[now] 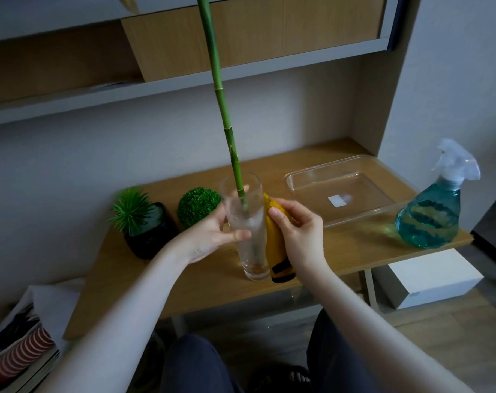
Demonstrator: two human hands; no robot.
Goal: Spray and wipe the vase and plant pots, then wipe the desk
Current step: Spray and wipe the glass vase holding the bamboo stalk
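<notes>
At the near middle of the desk (340, 251), the left hand (212, 236) grips the glass vase (245, 222) while the right hand (300, 234) presses the yellow cloth (275, 242) on its right side, so wiping seems underway; next, probably the pots.
</notes>
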